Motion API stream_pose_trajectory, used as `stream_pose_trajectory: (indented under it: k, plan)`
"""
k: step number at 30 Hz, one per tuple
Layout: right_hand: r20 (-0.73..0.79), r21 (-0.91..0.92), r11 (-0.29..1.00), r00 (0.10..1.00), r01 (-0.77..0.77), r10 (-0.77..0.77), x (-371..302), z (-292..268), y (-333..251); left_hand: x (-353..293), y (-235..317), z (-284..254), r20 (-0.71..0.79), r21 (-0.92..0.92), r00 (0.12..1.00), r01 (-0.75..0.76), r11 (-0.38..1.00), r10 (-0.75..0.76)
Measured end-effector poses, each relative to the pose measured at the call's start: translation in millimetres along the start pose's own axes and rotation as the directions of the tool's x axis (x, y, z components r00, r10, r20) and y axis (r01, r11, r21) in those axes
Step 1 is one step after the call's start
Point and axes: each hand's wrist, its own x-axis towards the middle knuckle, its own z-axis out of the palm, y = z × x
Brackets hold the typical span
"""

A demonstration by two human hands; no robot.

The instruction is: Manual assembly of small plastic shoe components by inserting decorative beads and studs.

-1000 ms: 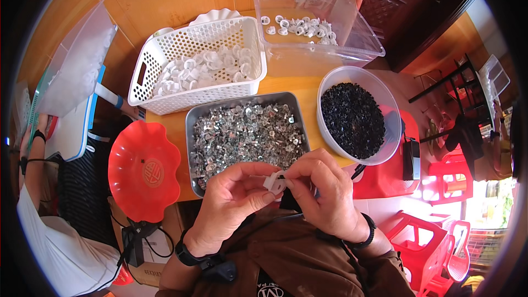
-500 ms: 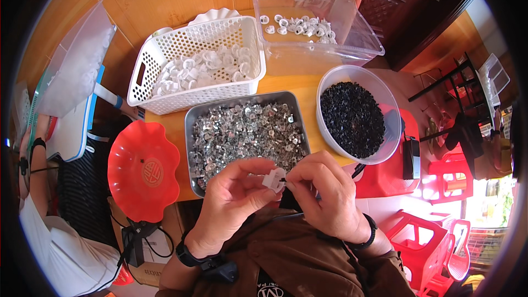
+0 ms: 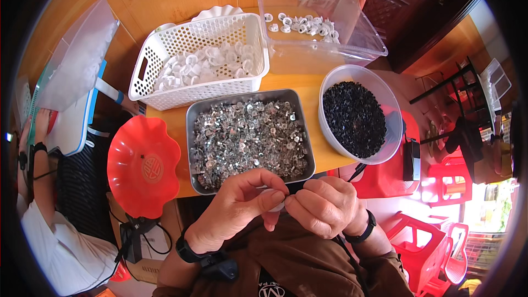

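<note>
My left hand pinches a small white plastic part between thumb and fingers; most of it is covered by the fingers. Right against it, my right hand is closed with its fingers curled and their tips meeting the left fingertips. What the right fingers hold is hidden. Both hands are just in front of a metal tray filled with small shiny metal pieces. To the right of the tray, a translucent round tub holds many small black pieces.
Behind the tray stands a white perforated basket with white plastic parts. A clear bin with more white parts lies farther right. A red scalloped dish is at left. Another person's arm shows far left; red stools stand at right.
My right fingers have curled in tighter and the hands have come closer together, slightly lower. The white part, plainly visible before with a small dark piece at it, is now mostly covered.
</note>
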Motion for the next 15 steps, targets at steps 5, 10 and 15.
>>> stream_pose_trajectory:
  k: [5, 10, 15]
  plan:
    - [0.042, 0.342, 0.833, 0.893, -0.435, 0.448, 3, 7, -5, 4, -7, 0, -0.029, 0.011, 0.992, -0.123, 0.992, 0.124]
    - [0.350, 0.579, 0.397, 0.656, -0.713, 0.668, 6, 5, -1, 5, -6, 3, -0.158, 0.031, 0.960, -0.228, 0.973, 0.230]
    - [0.413, 0.635, 0.212, 0.558, -0.743, 0.719, 13, 5, -6, 7, -6, 5, -0.167, 0.117, 0.951, -0.244, 0.963, 0.261]
